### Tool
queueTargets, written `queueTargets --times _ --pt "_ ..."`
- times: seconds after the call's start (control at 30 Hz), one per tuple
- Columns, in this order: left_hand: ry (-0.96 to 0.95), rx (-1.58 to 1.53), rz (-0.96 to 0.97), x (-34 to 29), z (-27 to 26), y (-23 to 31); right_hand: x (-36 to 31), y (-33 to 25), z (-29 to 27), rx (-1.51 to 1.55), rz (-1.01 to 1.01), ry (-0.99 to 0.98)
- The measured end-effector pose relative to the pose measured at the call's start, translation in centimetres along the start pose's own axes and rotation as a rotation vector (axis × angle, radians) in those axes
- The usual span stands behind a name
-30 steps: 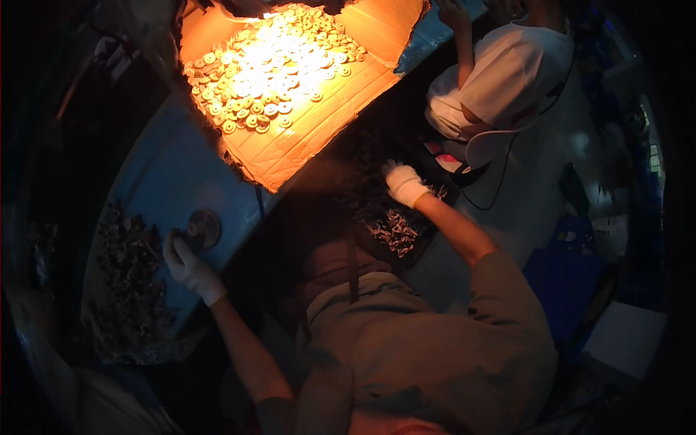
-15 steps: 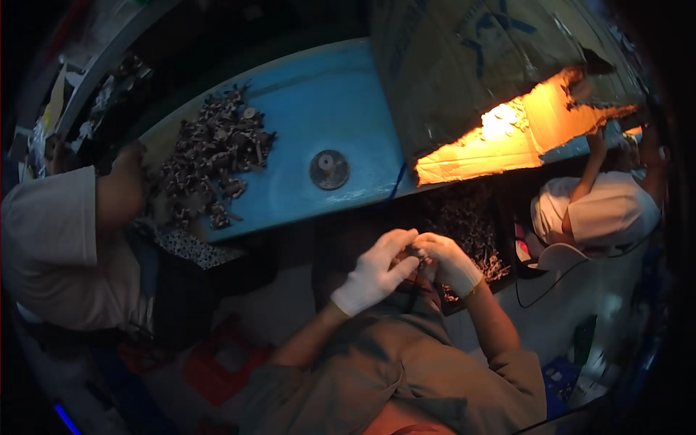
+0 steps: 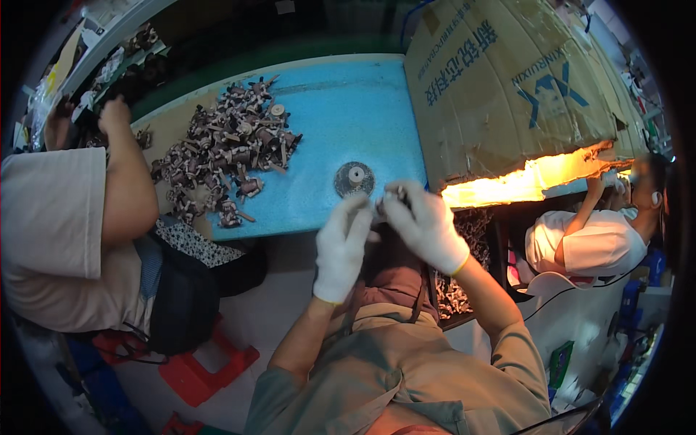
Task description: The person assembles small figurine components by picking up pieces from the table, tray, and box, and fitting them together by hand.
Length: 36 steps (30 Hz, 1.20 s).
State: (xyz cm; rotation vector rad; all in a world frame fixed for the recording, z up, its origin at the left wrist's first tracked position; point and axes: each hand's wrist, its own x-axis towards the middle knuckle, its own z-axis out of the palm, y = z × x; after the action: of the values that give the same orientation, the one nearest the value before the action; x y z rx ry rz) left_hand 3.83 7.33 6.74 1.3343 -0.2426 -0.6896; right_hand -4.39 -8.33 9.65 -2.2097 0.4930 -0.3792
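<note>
My left hand (image 3: 341,250), in a white glove, is at the front edge of the blue-topped table with its fingers bent inward. What its fingertips hold, if anything, is too small to name. Close beside it, my right hand (image 3: 428,228), gloved too, pinches a small dark part (image 3: 392,194) between thumb and fingers. Just beyond both hands, a round grey metal disc with a raised centre (image 3: 354,178) rests on the blue tabletop (image 3: 348,109). Farther left lies a heap of small brown and pale parts (image 3: 235,141).
A large cardboard box (image 3: 500,94), lit orange inside through a torn opening, stands at right. A bin of similar parts (image 3: 453,297) sits below it. One co-worker (image 3: 58,217) sits left, another (image 3: 591,239) right. A red stool (image 3: 206,370) is on the floor.
The picture has become brighter and the view has shifted. My hands have moved forward, from over my lap to the table's edge, and come slightly apart. The left co-worker's arm reaches farther forward.
</note>
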Motion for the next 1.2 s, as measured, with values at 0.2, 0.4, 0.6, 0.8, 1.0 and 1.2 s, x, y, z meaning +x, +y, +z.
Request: queueTargets --times 0.2,0.4,0.6,0.8,1.0,1.2 --pt "0.056 0.784 0.338 8.0 -1.9 -0.6 6.6 2.2 1.5 -0.257 -0.152 0.003" --pt "-0.110 0.765 0.217 9.1 -3.1 -0.1 8.6 -1.8 1.0 -0.540 -0.094 -0.211" --pt "-0.158 0.915 0.192 9.4 -3.0 1.6 9.3 -2.9 3.4 -0.865 -0.332 -0.242" --pt "-0.038 0.180 0.226 9.5 -4.5 0.3 8.9 -2.3 3.8 -0.894 -0.317 -0.225" --pt "-0.074 -0.024 0.255 10.9 -0.3 1.0 8.8 -1.6 3.7 -0.985 -0.392 -0.328" --pt "-0.115 -0.109 0.287 12.0 -1.4 -1.1 8.7 -2.0 5.3 -1.030 -0.343 -0.316"
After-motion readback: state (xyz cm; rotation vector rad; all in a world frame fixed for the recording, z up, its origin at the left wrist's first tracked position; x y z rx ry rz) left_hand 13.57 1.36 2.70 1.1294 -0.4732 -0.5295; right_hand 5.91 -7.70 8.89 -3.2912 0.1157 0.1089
